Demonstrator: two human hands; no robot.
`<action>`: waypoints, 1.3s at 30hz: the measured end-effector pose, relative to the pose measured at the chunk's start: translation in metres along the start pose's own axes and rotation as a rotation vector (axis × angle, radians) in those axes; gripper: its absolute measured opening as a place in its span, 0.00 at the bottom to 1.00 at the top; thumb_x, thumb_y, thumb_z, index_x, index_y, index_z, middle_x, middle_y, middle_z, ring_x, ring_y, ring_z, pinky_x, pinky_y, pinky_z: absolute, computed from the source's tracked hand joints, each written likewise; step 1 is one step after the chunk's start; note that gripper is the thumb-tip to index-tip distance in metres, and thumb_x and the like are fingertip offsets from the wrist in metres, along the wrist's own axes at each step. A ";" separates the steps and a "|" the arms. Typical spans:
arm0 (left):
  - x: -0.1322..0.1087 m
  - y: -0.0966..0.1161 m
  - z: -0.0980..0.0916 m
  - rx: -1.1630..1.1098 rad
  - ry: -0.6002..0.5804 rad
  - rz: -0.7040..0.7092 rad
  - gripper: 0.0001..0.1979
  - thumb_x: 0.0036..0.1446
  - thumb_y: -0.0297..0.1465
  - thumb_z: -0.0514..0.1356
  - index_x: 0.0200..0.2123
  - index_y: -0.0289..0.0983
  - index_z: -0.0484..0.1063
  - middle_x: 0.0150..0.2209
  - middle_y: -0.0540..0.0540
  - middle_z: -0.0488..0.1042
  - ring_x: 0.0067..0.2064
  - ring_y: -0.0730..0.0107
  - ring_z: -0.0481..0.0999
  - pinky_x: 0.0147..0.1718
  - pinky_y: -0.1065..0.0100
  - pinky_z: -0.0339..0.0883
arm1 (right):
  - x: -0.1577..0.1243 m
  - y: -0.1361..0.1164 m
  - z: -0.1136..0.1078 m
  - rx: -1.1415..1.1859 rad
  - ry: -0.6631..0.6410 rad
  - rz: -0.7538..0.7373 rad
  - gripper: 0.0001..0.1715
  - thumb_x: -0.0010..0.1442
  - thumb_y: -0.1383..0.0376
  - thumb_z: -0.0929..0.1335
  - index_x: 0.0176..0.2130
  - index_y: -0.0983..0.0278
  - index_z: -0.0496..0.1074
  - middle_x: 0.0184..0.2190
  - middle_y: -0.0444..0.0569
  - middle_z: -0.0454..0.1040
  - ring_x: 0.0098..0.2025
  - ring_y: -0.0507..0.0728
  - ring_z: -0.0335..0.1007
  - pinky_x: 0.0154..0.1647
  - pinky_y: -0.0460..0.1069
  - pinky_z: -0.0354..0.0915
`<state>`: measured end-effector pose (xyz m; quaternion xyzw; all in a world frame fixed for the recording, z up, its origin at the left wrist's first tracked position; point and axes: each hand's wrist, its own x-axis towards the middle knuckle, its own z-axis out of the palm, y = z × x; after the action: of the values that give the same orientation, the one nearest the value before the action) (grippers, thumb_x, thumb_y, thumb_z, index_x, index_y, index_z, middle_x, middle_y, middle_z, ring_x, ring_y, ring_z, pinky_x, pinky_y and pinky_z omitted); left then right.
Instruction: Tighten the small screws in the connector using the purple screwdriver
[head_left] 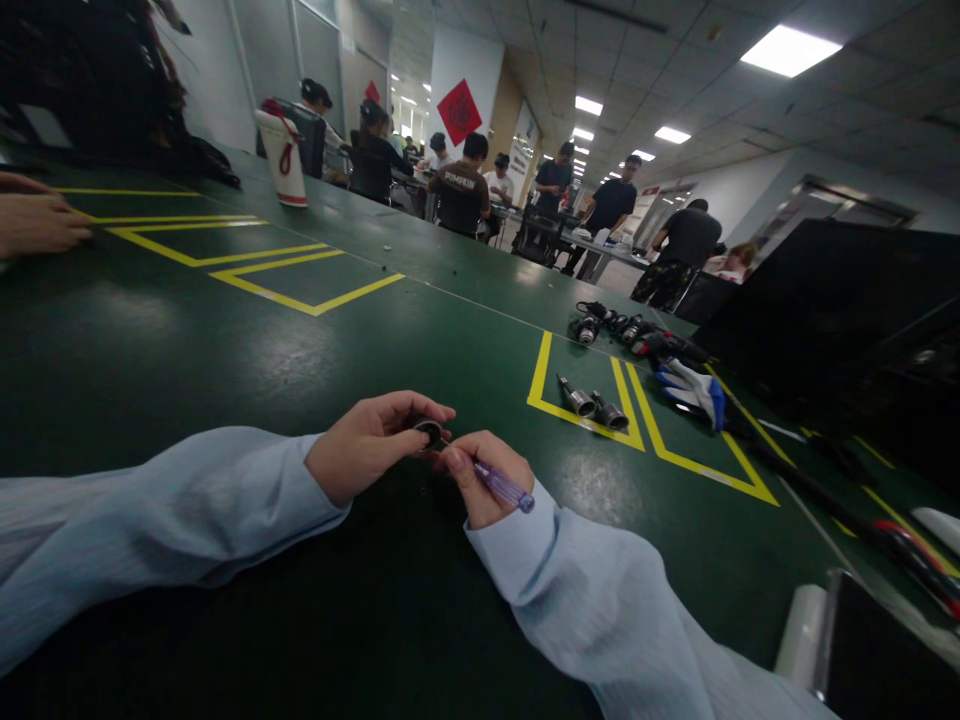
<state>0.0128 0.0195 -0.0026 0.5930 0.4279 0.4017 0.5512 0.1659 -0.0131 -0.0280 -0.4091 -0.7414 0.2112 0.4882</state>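
My left hand (371, 440) rests on the green table (225, 340) with its fingers pinched around a small dark ring-shaped part (429, 432). Right beside it, my right hand (480, 485) grips a purple-handled screwdriver (504, 488), its tip pointing toward the part. Both hands touch at the part. Light blue sleeves cover both of my arms.
Two metal cylindrical parts (592, 405) lie inside a yellow-taped box. Further right lie more dark parts (611, 325) and blue-white gloves (694, 388). A white cup (283, 155) stands at the far left. Another person's hand (37, 222) rests at the left edge. People work at distant tables.
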 end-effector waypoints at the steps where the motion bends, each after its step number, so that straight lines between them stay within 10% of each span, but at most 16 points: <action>1: 0.000 0.000 0.000 0.006 0.008 0.002 0.11 0.41 0.28 0.61 0.33 0.34 0.72 0.36 0.45 0.77 0.38 0.65 0.76 0.38 0.63 0.71 | 0.000 0.000 0.000 -0.004 -0.006 -0.010 0.17 0.60 0.58 0.59 0.26 0.62 0.69 0.23 0.46 0.70 0.27 0.52 0.66 0.31 0.47 0.61; 11: 0.001 -0.002 0.000 0.028 0.025 0.025 0.07 0.42 0.28 0.59 0.29 0.34 0.71 0.39 0.45 0.76 0.38 0.65 0.76 0.36 0.63 0.74 | -0.002 -0.005 -0.002 0.011 0.005 0.001 0.17 0.59 0.59 0.60 0.25 0.62 0.69 0.23 0.46 0.71 0.27 0.52 0.65 0.31 0.48 0.61; 21: 0.000 -0.001 0.000 -0.006 0.028 -0.097 0.10 0.41 0.28 0.61 0.31 0.33 0.70 0.37 0.45 0.74 0.39 0.63 0.75 0.31 0.65 0.75 | 0.005 0.007 0.000 0.627 -0.072 0.483 0.25 0.50 0.46 0.65 0.18 0.63 0.62 0.09 0.39 0.63 0.11 0.46 0.53 0.14 0.43 0.49; 33: 0.000 -0.001 -0.001 -0.047 0.009 -0.077 0.11 0.35 0.26 0.63 0.28 0.34 0.70 0.34 0.48 0.73 0.33 0.69 0.73 0.32 0.66 0.72 | 0.001 0.010 0.005 0.513 -0.191 0.392 0.24 0.54 0.48 0.62 0.21 0.63 0.62 0.11 0.39 0.62 0.13 0.46 0.56 0.17 0.42 0.53; 39: 0.001 -0.004 -0.003 -0.020 -0.036 -0.086 0.14 0.36 0.25 0.61 0.32 0.34 0.69 0.29 0.48 0.74 0.35 0.65 0.75 0.38 0.64 0.70 | 0.000 -0.003 -0.003 -0.051 -0.362 -0.125 0.19 0.59 0.58 0.59 0.20 0.63 0.61 0.17 0.42 0.62 0.22 0.50 0.60 0.26 0.46 0.56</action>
<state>0.0103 0.0212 -0.0065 0.5756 0.4393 0.3711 0.5814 0.1673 -0.0151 -0.0242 -0.3300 -0.8462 0.2319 0.3483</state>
